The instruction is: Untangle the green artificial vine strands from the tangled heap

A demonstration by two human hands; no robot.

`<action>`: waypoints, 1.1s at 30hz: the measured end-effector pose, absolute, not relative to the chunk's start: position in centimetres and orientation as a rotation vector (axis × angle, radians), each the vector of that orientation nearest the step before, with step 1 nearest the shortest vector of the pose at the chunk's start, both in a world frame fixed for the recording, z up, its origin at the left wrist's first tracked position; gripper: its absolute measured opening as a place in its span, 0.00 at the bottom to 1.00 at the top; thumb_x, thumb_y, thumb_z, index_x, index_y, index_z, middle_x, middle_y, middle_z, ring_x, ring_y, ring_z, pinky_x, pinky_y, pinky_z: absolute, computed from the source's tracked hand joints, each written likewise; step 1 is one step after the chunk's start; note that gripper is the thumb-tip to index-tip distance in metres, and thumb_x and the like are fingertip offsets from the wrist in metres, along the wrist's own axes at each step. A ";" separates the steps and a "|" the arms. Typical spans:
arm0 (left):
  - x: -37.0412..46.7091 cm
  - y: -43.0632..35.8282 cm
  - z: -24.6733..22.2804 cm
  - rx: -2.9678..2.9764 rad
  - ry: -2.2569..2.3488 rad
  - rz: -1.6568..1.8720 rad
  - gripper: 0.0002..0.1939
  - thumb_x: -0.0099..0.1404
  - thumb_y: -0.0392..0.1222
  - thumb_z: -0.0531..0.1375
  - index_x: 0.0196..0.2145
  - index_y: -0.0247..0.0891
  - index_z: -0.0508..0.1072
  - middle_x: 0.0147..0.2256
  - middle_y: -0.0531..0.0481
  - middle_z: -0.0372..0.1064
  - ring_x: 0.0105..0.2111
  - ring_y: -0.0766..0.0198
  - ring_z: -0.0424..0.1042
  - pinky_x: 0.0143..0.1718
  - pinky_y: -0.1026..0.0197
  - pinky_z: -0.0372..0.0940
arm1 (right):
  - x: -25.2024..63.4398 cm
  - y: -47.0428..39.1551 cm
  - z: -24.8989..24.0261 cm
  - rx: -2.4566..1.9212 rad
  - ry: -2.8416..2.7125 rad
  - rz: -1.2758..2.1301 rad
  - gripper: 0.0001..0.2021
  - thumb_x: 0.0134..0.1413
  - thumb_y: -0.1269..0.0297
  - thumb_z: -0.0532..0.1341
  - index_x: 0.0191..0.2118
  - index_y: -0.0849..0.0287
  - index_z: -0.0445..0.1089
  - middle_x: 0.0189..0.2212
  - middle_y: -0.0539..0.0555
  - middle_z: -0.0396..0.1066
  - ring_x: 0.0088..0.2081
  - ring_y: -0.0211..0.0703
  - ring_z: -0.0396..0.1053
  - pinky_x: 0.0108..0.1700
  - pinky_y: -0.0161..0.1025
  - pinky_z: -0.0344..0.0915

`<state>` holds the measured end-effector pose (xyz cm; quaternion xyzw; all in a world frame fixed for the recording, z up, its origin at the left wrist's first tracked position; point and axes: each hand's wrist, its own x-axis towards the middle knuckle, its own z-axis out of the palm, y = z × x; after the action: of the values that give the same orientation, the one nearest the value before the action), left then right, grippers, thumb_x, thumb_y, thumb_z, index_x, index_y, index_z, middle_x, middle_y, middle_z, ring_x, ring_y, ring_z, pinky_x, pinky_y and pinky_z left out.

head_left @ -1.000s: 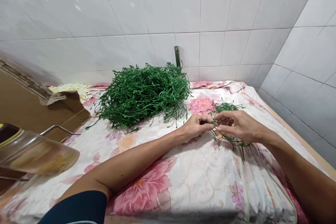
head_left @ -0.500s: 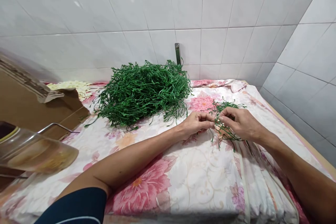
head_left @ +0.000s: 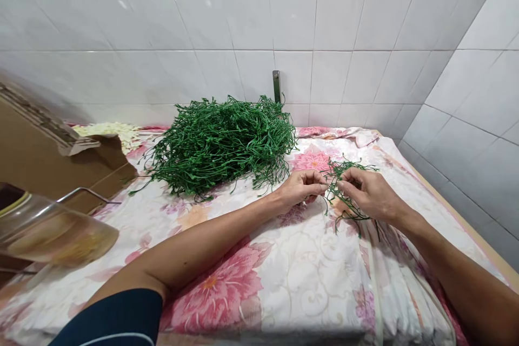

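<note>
My left hand [head_left: 306, 188] is closed in a pinch, thumb against forefinger; whatever is between the tips is too small to make out. Just to its right, my right hand [head_left: 365, 190] pinches a thin green artificial flower stem, its fingertips a small gap away from the left ones. Under and around the right fingers lies a small loose bunch of green stems [head_left: 352, 211], partly hidden by that hand. A large heap of the same branching green stems [head_left: 223, 143] rests on the cloth to the left, beyond my left forearm.
A floral cloth [head_left: 300, 270] covers the table. At left stand a cardboard box [head_left: 81, 173] and a clear plastic jar [head_left: 60, 232] beside a bent metal rod [head_left: 87, 192]. Pale yellow pieces [head_left: 113, 132] lie behind the box. White tiled walls [head_left: 292, 11] enclose the back and right.
My left hand has drawn slightly left, so the gap between the two sets of fingertips has widened. The right hand keeps its pinch. The view has tilted up a little.
</note>
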<state>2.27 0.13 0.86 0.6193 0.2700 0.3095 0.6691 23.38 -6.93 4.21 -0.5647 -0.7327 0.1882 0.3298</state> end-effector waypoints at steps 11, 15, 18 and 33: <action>2.3 -0.5 1.2 1.367 0.658 0.533 0.21 0.50 0.50 0.74 0.32 0.33 0.73 0.23 0.53 0.71 0.15 0.76 0.57 0.16 0.68 0.47 | 22.9 -7.0 4.1 -1.385 -1.914 0.575 0.08 0.61 0.61 0.60 0.35 0.57 0.75 0.31 0.50 0.77 0.32 0.41 0.71 0.36 0.37 0.64; 2.3 -0.6 1.2 1.357 0.643 0.500 0.21 0.51 0.51 0.73 0.33 0.33 0.74 0.23 0.55 0.69 0.14 0.76 0.55 0.15 0.68 0.45 | 22.9 -7.1 4.2 -1.334 -1.920 0.588 0.09 0.63 0.60 0.60 0.37 0.57 0.74 0.32 0.52 0.77 0.33 0.42 0.72 0.37 0.39 0.67; 2.3 -0.6 1.3 1.329 0.640 0.532 0.20 0.52 0.50 0.73 0.33 0.33 0.74 0.22 0.56 0.67 0.15 0.76 0.54 0.16 0.68 0.44 | 23.2 -7.2 4.4 -1.294 -1.922 0.453 0.07 0.63 0.63 0.60 0.42 0.56 0.75 0.39 0.55 0.78 0.40 0.46 0.74 0.42 0.42 0.70; 2.2 -0.2 1.1 1.311 0.643 0.551 0.19 0.54 0.50 0.71 0.34 0.32 0.75 0.27 0.53 0.71 0.16 0.76 0.59 0.17 0.67 0.49 | 23.3 -7.6 4.9 -1.084 -2.031 0.036 0.04 0.64 0.64 0.62 0.37 0.55 0.74 0.39 0.58 0.76 0.44 0.51 0.73 0.48 0.49 0.70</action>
<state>2.22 -0.25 1.11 0.5910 0.2899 0.2482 0.7107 23.30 -7.62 4.92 -0.4301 -0.8055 0.0144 0.4074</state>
